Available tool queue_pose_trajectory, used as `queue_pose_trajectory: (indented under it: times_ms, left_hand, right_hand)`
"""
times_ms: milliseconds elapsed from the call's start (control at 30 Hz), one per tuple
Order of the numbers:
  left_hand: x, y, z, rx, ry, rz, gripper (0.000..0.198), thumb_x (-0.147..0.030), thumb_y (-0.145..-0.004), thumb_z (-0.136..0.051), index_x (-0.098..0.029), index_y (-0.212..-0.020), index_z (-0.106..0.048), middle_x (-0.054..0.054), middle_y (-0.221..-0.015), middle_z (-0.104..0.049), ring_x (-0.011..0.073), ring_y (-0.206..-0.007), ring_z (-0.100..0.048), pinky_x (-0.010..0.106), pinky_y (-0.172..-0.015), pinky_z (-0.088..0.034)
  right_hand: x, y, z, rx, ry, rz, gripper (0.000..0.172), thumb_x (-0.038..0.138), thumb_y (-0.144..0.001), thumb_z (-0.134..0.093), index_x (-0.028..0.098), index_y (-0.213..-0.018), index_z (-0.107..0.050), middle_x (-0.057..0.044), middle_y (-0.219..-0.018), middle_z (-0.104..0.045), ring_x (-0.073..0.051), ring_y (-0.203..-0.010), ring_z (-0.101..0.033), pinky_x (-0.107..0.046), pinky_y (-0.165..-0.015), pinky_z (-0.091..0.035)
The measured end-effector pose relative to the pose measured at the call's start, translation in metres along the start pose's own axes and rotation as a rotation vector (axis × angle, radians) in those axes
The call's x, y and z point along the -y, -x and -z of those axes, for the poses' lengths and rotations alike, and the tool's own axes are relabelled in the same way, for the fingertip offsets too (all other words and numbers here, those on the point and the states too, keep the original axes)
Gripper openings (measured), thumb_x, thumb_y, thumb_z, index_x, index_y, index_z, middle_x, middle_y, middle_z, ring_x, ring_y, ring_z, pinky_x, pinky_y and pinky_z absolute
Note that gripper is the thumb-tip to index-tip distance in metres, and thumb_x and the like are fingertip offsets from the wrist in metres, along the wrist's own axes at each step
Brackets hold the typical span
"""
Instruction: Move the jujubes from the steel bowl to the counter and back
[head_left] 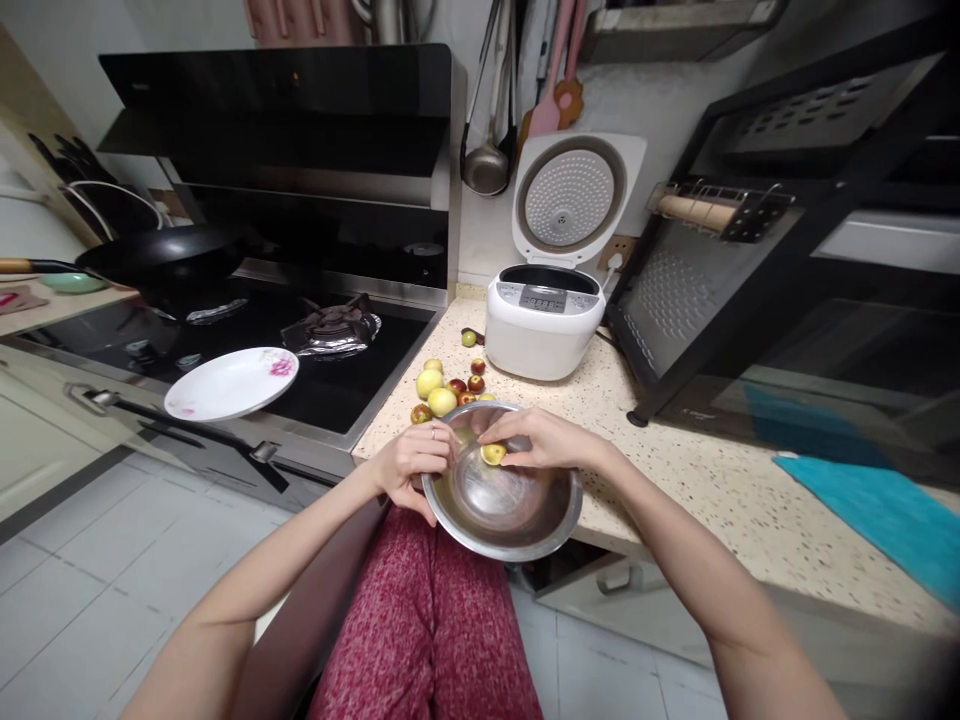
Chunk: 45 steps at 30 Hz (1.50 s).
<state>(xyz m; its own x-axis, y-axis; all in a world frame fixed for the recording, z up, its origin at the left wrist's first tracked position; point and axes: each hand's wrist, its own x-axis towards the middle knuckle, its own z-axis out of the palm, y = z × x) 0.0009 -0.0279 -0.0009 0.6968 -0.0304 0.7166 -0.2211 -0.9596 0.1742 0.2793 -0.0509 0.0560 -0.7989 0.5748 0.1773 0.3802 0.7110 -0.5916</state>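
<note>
A steel bowl [517, 520] sticks out past the front edge of the speckled counter [675, 440]. My left hand [414, 462] grips its left rim, fingers curled over the edge. My right hand [536, 438] reaches over the bowl and pinches a small yellow-green fruit [493, 454] just inside the far rim. A pile of small green and red fruits [447, 388] lies on the counter just behind the bowl.
A white rice cooker [544, 320] with its lid up stands behind the fruits. A flowered white plate [231, 384] rests on the black gas hob [315, 350], a black wok [161, 255] at far left. A black rack [750, 300] and a blue cloth [885, 515] sit to the right.
</note>
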Motion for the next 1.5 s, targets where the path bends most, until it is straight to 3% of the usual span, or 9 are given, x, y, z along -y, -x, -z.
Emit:
queue_pose_trajectory:
  times_ms: [133, 267, 400, 733, 900, 1167, 1500]
  left_hand:
    - [-0.001, -0.002, 0.0, -0.006, 0.007, -0.022, 0.069, -0.085, -0.083, -0.058, -0.016, -0.078, -0.068, 0.011, -0.071, -0.071, 0.0254, -0.077, -0.073, 0.043, -0.083, -0.06]
    - [-0.001, -0.005, 0.001, -0.028, 0.038, -0.036, 0.068, -0.083, -0.084, -0.059, -0.016, -0.077, -0.067, 0.011, -0.07, -0.072, 0.024, -0.074, -0.072, 0.042, -0.082, -0.059]
    - [-0.005, -0.007, 0.002, -0.065, 0.066, 0.025, 0.065, -0.08, -0.086, -0.061, -0.017, -0.071, -0.064, 0.007, -0.063, -0.069, 0.0205, -0.066, -0.07, 0.041, -0.081, -0.057]
    - [-0.022, -0.004, -0.007, -0.225, 0.221, 0.093, 0.069, -0.081, -0.086, -0.058, -0.016, -0.062, -0.06, 0.002, -0.055, -0.063, 0.0165, -0.059, -0.066, 0.039, -0.084, -0.051]
    - [-0.022, -0.003, -0.01, -0.264, 0.271, 0.108, 0.069, -0.081, -0.085, -0.058, -0.016, -0.062, -0.062, 0.003, -0.056, -0.063, 0.0172, -0.059, -0.066, 0.039, -0.081, -0.052]
    - [-0.02, -0.002, -0.008, -0.26, 0.293, 0.118, 0.069, -0.08, -0.088, -0.055, -0.016, -0.064, -0.063, 0.004, -0.057, -0.065, 0.0173, -0.059, -0.066, 0.039, -0.08, -0.052]
    - [-0.019, -0.002, -0.007, -0.245, 0.286, 0.119, 0.069, -0.079, -0.091, -0.053, -0.016, -0.063, -0.062, 0.005, -0.056, -0.065, 0.018, -0.059, -0.067, 0.038, -0.077, -0.052]
  right_hand:
    - [-0.002, 0.0, 0.0, -0.091, -0.072, 0.033, 0.03, 0.03, -0.089, -0.079, 0.025, -0.118, -0.08, -0.007, -0.115, -0.08, -0.024, -0.104, -0.075, -0.039, -0.098, -0.057]
    - [-0.008, 0.0, 0.0, -0.303, -0.079, 0.035, 0.017, 0.031, -0.094, -0.072, 0.024, -0.105, -0.083, -0.008, -0.103, -0.081, -0.023, -0.095, -0.075, -0.041, -0.09, -0.059]
    - [-0.015, -0.001, 0.002, -0.471, -0.057, 0.026, 0.017, 0.031, -0.096, -0.069, 0.023, -0.101, -0.084, -0.009, -0.1, -0.081, -0.025, -0.093, -0.075, -0.042, -0.087, -0.06]
    - [-0.038, -0.006, -0.004, -0.634, 0.097, -0.036, 0.021, 0.028, -0.1, -0.062, 0.021, -0.108, -0.081, -0.01, -0.108, -0.081, -0.025, -0.102, -0.076, -0.042, -0.093, -0.06]
    - [-0.057, -0.013, -0.016, -0.622, 0.188, -0.073, 0.027, 0.027, -0.1, -0.064, 0.02, -0.124, -0.075, -0.012, -0.122, -0.076, -0.028, -0.112, -0.073, -0.045, -0.099, -0.059]
    - [-0.068, -0.016, -0.02, -0.409, 0.25, -0.036, 0.034, 0.034, -0.102, -0.062, 0.026, -0.134, -0.07, -0.011, -0.129, -0.07, -0.027, -0.119, -0.069, -0.045, -0.103, -0.058]
    - [-0.065, -0.02, -0.023, -0.39, 0.338, -0.034, 0.029, 0.027, -0.101, -0.061, 0.022, -0.129, -0.071, -0.013, -0.129, -0.07, -0.027, -0.116, -0.071, -0.045, -0.098, -0.06]
